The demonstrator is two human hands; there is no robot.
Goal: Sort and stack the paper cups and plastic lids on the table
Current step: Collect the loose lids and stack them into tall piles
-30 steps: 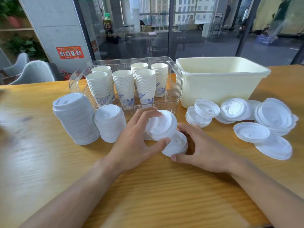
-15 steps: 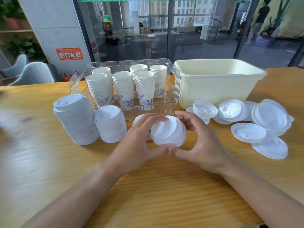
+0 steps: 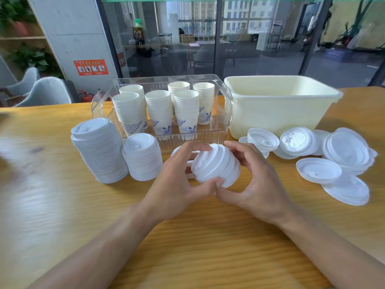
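A short stack of white lids (image 3: 216,163), nested and tilted on its side, was held above the middle of the wooden counter (image 3: 187,247), the left hand (image 3: 177,184) and right hand (image 3: 256,184) each grasping it between curled fingers and thumb. Another lid behind the left hand was mostly hidden. Stacked paper cups (image 3: 160,109) stood in a clear bin (image 3: 226,105) toward the far edge. Glass walls lay beyond.
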